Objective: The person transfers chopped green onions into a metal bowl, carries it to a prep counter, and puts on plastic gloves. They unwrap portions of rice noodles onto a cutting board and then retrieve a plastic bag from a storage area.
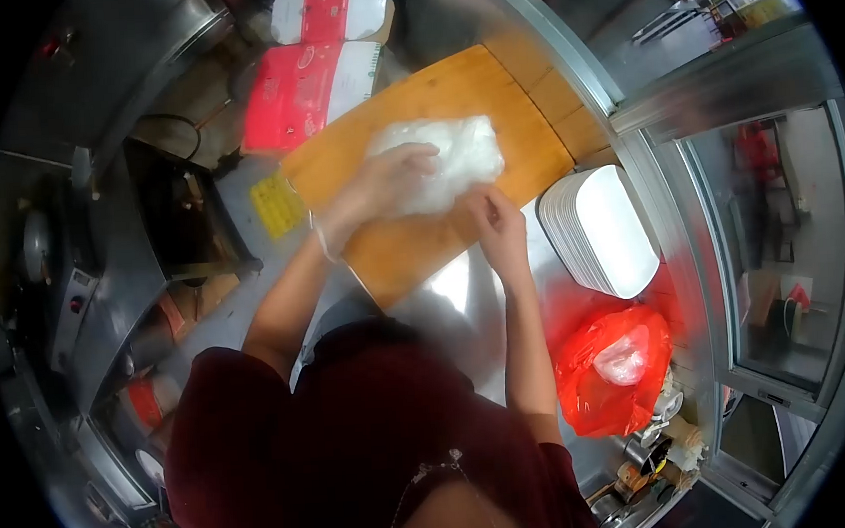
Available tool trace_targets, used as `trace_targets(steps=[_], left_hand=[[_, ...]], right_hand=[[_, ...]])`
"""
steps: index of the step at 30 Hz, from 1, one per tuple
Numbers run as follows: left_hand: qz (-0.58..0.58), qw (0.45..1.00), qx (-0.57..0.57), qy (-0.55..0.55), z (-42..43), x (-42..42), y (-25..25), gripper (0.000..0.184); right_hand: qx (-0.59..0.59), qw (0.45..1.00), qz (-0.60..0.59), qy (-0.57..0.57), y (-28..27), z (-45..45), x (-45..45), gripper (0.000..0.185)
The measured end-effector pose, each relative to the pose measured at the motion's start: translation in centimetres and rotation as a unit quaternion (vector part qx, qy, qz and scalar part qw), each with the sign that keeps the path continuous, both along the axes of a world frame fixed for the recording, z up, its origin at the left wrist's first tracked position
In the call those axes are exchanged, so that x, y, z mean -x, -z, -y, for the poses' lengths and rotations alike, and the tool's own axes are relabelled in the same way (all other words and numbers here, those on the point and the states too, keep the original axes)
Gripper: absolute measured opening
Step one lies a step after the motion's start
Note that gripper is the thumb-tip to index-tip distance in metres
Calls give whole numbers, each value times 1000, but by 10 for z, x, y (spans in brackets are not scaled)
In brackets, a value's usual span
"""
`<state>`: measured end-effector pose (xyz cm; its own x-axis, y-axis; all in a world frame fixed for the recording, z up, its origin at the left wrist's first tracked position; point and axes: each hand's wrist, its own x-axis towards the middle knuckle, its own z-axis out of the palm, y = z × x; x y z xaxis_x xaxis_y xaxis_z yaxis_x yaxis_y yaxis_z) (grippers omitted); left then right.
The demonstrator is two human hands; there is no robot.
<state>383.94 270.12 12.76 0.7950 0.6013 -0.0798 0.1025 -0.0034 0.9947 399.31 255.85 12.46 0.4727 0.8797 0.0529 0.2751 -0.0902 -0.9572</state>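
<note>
White plastic bag (460,157): handling on the wooden board

Bag lies on the middle of the board (389,256), whitish, crumpled; contents not identifiable. Step in hand, as judged: arranging or working the film with both hands. Left hand (389,180) loosely open over the bag's left part. Right hand (499,226) curled at its near-right edge; blur, cannot tell if film is pinched. Such thin film calls for a light, separate hold on one layer.

Containers: right, stacked white trays (617,235), top one showing nothing inside. Near right, red bag (582,385), open, holding a pale wrapped bundle (623,357). Far left, red-and-white carton (285,94); contents not visible.
</note>
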Motion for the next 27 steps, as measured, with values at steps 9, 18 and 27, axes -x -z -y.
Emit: trace_targets(steps=[9, 18, 27], left_hand=[[27, 938, -301, -167, 24, 17, 0, 30], [72, 892, -438, -78, 3, -7, 34, 29], [157, 882, -442, -46, -29, -1, 36, 28]], right_hand=[[-42, 991, 115, -51, 21, -44, 8, 16], [16, 997, 70, 3, 18, -50, 10, 13], [23, 978, -182, 102, 8, -51, 35, 15]])
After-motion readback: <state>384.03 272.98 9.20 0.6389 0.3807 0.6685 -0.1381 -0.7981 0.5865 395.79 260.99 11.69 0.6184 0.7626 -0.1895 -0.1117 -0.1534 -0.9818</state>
